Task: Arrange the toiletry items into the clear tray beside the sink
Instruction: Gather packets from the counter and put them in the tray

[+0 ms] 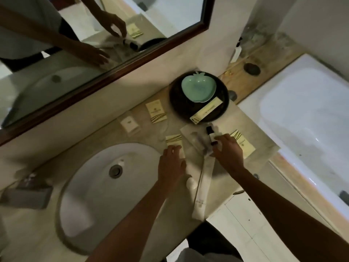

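**Both hands at the clear tray, right of the sink**

The white bathtub [294, 118] filled the right side of the room, beyond the end of the beige stone counter [105, 133]. A dark-framed wall mirror [117, 59] ran along the back. The white oval sink basin [105, 186] sat sunk in the counter's left half.

A round black dish [224, 95] stood near the back corner, with a pale green apple-shaped dish [198, 88] inside it and a long cream sachet [205, 110] propped across its front rim.

The clear shallow plastic tray [188, 132] lay just right of the sink, in front of the black dish. It was blurred; its contents could not be fully made out.

The person's left hand [172, 163] was spread flat, fingers pressing a cream packet with dark stripes [173, 139] at the tray's left edge. The right hand [227, 150] hovered over the tray, thumb and fingers closed around a small clear bottle with a black cap [209, 130], which lay tilted within the tray.

A long white wrapped item [204, 188] lay between the forearms, near the counter's front edge.

Loose items: a cream striped packet [156, 111] behind the tray, another [243, 142] partly under the right hand, and a small white square packet in clear wrap [130, 124] near the wall.
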The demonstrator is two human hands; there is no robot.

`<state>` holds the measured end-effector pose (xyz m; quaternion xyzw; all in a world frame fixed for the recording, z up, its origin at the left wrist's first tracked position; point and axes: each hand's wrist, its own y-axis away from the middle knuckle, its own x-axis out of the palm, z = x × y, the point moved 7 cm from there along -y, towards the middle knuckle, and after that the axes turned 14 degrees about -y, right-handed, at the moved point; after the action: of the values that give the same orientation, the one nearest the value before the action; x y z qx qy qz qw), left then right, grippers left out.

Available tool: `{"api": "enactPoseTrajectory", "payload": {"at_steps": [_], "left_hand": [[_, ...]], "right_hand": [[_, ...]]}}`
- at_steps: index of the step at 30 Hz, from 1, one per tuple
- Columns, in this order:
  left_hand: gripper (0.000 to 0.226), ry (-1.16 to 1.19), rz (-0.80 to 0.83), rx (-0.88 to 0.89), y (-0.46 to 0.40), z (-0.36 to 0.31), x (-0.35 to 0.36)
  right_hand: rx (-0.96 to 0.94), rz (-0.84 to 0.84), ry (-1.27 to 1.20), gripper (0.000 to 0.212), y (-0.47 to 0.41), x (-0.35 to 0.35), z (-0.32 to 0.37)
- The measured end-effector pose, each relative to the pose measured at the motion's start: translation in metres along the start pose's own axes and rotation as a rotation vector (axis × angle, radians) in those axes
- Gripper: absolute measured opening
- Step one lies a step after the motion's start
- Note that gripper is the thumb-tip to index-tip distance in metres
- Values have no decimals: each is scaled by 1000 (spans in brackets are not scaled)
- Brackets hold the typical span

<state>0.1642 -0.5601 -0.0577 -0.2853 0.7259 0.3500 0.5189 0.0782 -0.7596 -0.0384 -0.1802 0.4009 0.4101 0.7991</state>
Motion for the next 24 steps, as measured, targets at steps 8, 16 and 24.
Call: {"api": "enactPoseTrajectory", "payload": {"at_steps": [8,16,24], "left_hand": [[60,-27,12,-3,-20,-3,12],[59,-11,51,-45,-29,3,16],[58,100,8,-108,-39,7,8]], "right_hand": [[-370,294,351,56,-142,31,16],[-655,383,519,32,-163,39,31],[-360,708,316,68,-114,50,52]]}}
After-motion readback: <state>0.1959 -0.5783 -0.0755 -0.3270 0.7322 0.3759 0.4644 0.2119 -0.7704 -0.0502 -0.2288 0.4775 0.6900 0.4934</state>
